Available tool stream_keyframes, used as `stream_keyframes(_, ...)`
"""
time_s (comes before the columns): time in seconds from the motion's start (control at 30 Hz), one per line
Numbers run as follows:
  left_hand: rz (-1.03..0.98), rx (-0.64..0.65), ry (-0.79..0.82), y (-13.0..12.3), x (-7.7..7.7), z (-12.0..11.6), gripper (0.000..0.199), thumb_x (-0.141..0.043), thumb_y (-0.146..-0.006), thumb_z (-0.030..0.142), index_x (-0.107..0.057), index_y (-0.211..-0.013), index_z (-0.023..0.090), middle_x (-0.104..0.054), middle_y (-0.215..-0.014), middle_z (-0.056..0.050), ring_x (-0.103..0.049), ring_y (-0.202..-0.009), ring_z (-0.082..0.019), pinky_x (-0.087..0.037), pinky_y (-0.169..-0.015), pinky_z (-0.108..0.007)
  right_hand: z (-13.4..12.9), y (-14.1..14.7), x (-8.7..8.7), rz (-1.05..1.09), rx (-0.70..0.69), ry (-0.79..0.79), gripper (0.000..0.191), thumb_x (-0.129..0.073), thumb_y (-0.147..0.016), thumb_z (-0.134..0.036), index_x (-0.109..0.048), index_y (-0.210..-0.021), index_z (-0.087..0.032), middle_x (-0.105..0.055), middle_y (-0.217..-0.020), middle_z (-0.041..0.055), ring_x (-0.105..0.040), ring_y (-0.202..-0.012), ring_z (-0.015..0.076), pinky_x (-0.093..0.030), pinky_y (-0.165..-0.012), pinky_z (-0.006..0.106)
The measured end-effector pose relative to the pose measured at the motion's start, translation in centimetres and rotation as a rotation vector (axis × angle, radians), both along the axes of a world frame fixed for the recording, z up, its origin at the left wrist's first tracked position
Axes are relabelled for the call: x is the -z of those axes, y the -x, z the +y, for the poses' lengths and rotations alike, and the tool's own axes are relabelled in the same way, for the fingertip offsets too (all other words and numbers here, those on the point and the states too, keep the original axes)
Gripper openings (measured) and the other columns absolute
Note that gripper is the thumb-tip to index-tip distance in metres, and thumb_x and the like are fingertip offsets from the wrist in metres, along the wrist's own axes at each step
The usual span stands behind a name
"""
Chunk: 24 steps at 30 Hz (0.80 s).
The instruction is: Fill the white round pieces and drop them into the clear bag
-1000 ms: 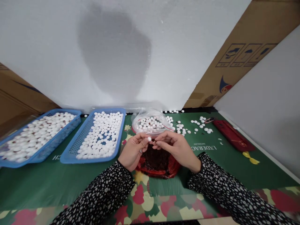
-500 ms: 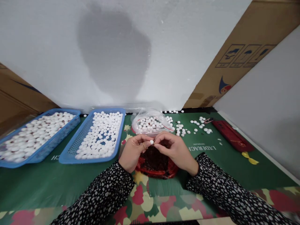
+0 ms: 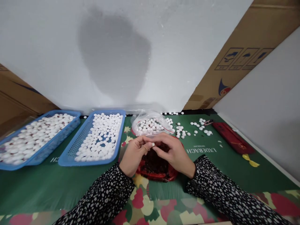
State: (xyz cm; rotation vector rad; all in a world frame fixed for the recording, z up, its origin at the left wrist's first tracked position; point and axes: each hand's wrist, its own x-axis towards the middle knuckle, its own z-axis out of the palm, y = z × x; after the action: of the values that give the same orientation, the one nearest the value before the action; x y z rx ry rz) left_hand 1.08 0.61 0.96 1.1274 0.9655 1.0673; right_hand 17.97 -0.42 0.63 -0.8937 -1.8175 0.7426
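Over a red bag (image 3: 156,176) of dark, sticky-looking filling, my two hands meet at the fingertips. My left hand (image 3: 134,154) pinches a small white ball (image 3: 153,144) between thumb and finger. The fingers of my right hand (image 3: 175,153) are closed at the ball's other side and touch it. Just behind them lies a clear plastic bag (image 3: 152,123) holding many white balls. The filling is partly hidden under my hands.
Two blue baskets, one at far left (image 3: 39,161) and one nearer (image 3: 90,162), hold many white balls. Loose white balls (image 3: 182,132) lie right of the clear bag. A dark red pouch (image 3: 232,137) and yellow ribbon (image 3: 250,160) are at right. A white wall (image 3: 168,62) stands behind.
The fingertips have shifted around the white ball, which now shows less between them. The whole view has moved slightly, with the table a little lower.
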Motion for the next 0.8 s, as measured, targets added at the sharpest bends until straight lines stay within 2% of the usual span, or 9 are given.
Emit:
stream_keyframes(0.1,-0.133,0.052,0.059,0.3,-0.4,0.1,0.023,-0.067,-0.076,0.019,-0.056,-0.097,0.019,-0.059,-0.075,0.002,-0.048,-0.067,-0.011,-0.037,-0.061,-0.023,1.4,-0.2,-0.4,-0.103,0.098,-0.135,0.017,-0.059,-0.09,-0.018,-0.065,-0.105,-0.025,-0.067,-0.097,0.0033,-0.063,-0.087,0.0178,-0.052,-0.08,0.034)
stream_keyframes(0.23,-0.129,0.054,0.036,0.6,-0.4,0.1,0.025,-0.061,-0.069,0.005,-0.053,-0.09,0.018,-0.061,-0.083,-0.001,-0.051,-0.079,-0.012,-0.039,-0.068,-0.022,4.2,-0.3,-1.2,-0.292,0.205,-0.234,0.026,-0.056,-0.091,-0.014,-0.06,-0.115,-0.022,-0.064,-0.108,0.0073,-0.062,-0.084,0.0181,-0.051,-0.081,0.034)
stream_keyframes(0.27,-0.111,0.047,0.034,0.6,-0.2,0.1,0.02,-0.06,-0.071,0.007,-0.054,-0.087,0.017,-0.06,-0.083,-0.002,-0.051,-0.077,-0.012,-0.039,-0.066,-0.021,4.4,-0.3,-1.3,-0.335,0.208,-0.243,0.027,-0.054,-0.091,-0.013,-0.059,-0.116,-0.021,-0.063,-0.112,0.0088,-0.062,-0.085,0.0183,-0.051,-0.082,0.034)
stream_keyframes(0.33,-0.11,0.052,0.053,0.6,0.1,0.1,0.01,-0.061,-0.077,0.016,-0.055,-0.085,0.016,-0.059,-0.083,-0.003,-0.048,-0.067,-0.01,-0.036,-0.056,-0.021,4.1,-0.2,-1.4,-0.447,0.214,-0.216,0.017,-0.052,-0.093,-0.015,-0.062,-0.106,-0.019,-0.064,-0.104,0.0085,-0.062,-0.086,0.0197,-0.05,-0.081,0.034)
stream_keyframes(0.4,-0.122,0.052,0.076,0.6,0.3,0.2,0.012,-0.063,-0.08,0.024,-0.054,-0.085,0.016,-0.058,-0.077,-0.001,-0.042,-0.055,-0.007,-0.027,-0.046,-0.019,2.9,-0.2,-1.0,-0.617,0.16,-0.146,0.013,-0.053,-0.093,-0.016,-0.065,-0.094,-0.019,-0.065,-0.089,0.0062,-0.062,-0.082,0.0204,-0.051,-0.076,0.033)
stream_keyframes(0.47,-0.108,0.047,0.085,0.5,0.3,0.2,0.017,-0.064,-0.082,0.03,-0.054,-0.083,0.016,-0.056,-0.066,0.002,-0.035,-0.047,-0.005,-0.018,-0.042,-0.02,1.6,-0.1,-0.2,-0.782,0.065,-0.087,0.01,-0.058,-0.09,-0.017,-0.067,-0.094,-0.019,-0.066,-0.089,0.0061,-0.063,-0.084,0.0223,-0.051,-0.078,0.035)
stream_keyframes(0.53,-0.086,0.039,0.078,0.5,0.3,0.3,0.022,-0.064,-0.083,0.035,-0.057,-0.08,0.014,-0.053,-0.058,0.003,-0.031,-0.043,-0.004,-0.015,-0.042,-0.021,0.7,0.0,0.8,-0.879,0.002,-0.059,0.012,-0.061,-0.087,-0.015,-0.068,-0.098,-0.018,-0.066,-0.094,0.0073,-0.063,-0.09,0.0249,-0.051,-0.082,0.039)
stream_keyframes(0.67,-0.156,0.016,0.126,0.5,0.2,0.6,0.021,-0.069,-0.079,0.03,-0.067,-0.085,0.01,-0.062,-0.067,-0.003,-0.04,-0.052,-0.005,-0.026,-0.049,-0.019,0.7,0.1,1.8,-0.848,-0.019,-0.042,0.016,-0.059,-0.087,-0.008,-0.067,-0.098,-0.014,-0.065,-0.096,0.0083,-0.062,-0.093,0.0253,-0.051,-0.084,0.04)
stream_keyframes(0.8,-0.203,-0.004,0.188,0.7,0.5,0.6,0.031,-0.076,-0.07,0.02,-0.072,-0.099,0.01,-0.068,-0.077,-0.007,-0.048,-0.063,-0.008,-0.035,-0.059,-0.02,0.8,-0.5,1.3,-0.613,-0.035,0.038,0.014,-0.058,-0.088,-0.007,-0.067,-0.089,-0.017,-0.064,-0.094,0.005,-0.062,-0.089,0.0194,-0.051,-0.082,0.034)
